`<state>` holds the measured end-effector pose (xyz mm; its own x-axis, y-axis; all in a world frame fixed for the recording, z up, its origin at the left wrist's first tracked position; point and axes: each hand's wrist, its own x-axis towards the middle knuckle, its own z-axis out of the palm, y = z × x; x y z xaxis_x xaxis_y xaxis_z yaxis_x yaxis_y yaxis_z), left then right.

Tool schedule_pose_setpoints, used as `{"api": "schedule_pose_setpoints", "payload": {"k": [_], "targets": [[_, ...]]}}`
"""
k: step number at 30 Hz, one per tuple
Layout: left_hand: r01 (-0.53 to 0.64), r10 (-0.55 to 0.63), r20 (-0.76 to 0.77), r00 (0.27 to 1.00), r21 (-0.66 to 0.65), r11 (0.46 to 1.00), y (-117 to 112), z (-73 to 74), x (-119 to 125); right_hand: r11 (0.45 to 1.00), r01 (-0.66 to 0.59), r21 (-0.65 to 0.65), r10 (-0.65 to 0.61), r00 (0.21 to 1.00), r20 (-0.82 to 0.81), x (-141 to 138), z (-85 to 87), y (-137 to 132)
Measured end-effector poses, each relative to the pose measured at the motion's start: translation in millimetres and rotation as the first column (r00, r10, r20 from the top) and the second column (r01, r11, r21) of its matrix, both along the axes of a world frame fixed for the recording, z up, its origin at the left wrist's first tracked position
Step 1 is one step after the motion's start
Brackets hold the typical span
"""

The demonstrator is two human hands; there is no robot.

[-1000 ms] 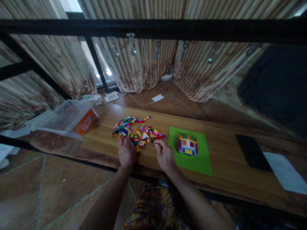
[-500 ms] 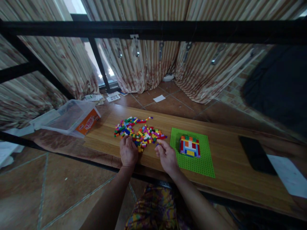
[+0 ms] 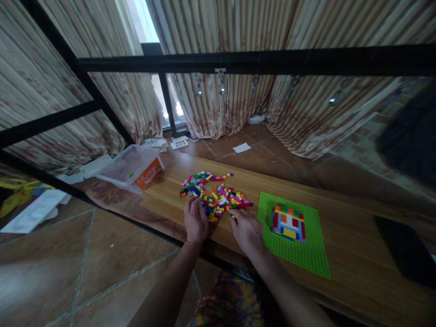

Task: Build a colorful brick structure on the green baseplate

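A loose pile of small coloured building bricks (image 3: 223, 197) lies spread on the wooden table. At its near left edge is my left hand (image 3: 196, 221), fingers bent down and close together; whatever is under the fingertips is hidden. My right hand (image 3: 248, 230) is at the near right edge of the pile, back of the hand up. Its thumb and forefinger pinch a small yellow and blue brick (image 3: 233, 216), only partly visible. Right of that hand, a green baseplate (image 3: 315, 250) carries a low multicoloured brick build (image 3: 289, 223).
A clear plastic bin (image 3: 127, 168) with an orange label stands at the table's left end. Toward the right end of the wooden table (image 3: 350, 245) lies a dark flat object (image 3: 405, 247). A black metal bar (image 3: 238, 61) crosses above the far side, before striped curtains (image 3: 218, 27).
My view has swung left, so the table and its things appear farther right and lower. My right hand has turned more palm-down, its fingertips close to the pile. My left hand stays at the pile's edge.
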<state>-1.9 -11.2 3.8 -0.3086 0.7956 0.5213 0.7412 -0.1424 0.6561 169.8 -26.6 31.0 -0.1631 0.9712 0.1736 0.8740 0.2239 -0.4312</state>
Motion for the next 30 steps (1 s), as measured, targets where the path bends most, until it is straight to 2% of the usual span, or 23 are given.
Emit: {"api": "schedule_pose_setpoints", "payload": {"k": [3,7,9,12,15,17,20,23,30], "targets": [[-0.010,0.008,0.044,0.999,0.038,0.999,-3.9,2.7,-4.7,1.000,0.009,-0.026,-0.006,0.996,0.086,-0.7,2.0,5.8],[-0.016,0.016,0.015,1.000,0.037,0.999,-17.2,9.6,-9.9,0.999,0.039,-0.009,-0.038,0.996,0.082,1.8,1.1,9.5],[-0.021,0.019,-0.074,0.997,-0.026,0.999,-27.7,12.1,-9.7,1.000,0.027,0.012,-0.027,0.998,0.050,2.0,3.1,13.9],[-0.057,0.009,-0.243,0.970,-0.188,0.981,-44.5,13.0,-4.7,0.997,-0.041,0.072,0.040,0.999,0.015,-2.6,11.8,30.8],[-0.113,0.000,-0.329,0.944,-0.324,0.939,-56.3,11.6,2.2,0.981,-0.163,0.110,0.160,0.987,0.034,-12.4,22.0,59.7],[-0.135,-0.001,-0.350,0.937,-0.365,0.921,-60.1,10.6,5.4,0.961,-0.261,0.094,0.255,0.964,0.074,-19.9,25.5,80.1],[-0.148,0.001,-0.362,0.932,-0.377,0.914,-62.4,10.2,7.3,0.926,-0.375,0.044,0.368,0.923,0.115,-29.6,24.1,102.5],[-0.144,0.002,-0.362,0.932,-0.365,0.920,-63.4,10.5,7.5,0.901,-0.434,0.000,0.429,0.892,0.142,-36.2,18.4,112.8],[-0.114,-0.001,-0.347,0.938,-0.309,0.944,-60.3,8.9,8.5,0.905,-0.426,-0.005,0.422,0.896,0.137,-40.2,14.6,115.3]]}}
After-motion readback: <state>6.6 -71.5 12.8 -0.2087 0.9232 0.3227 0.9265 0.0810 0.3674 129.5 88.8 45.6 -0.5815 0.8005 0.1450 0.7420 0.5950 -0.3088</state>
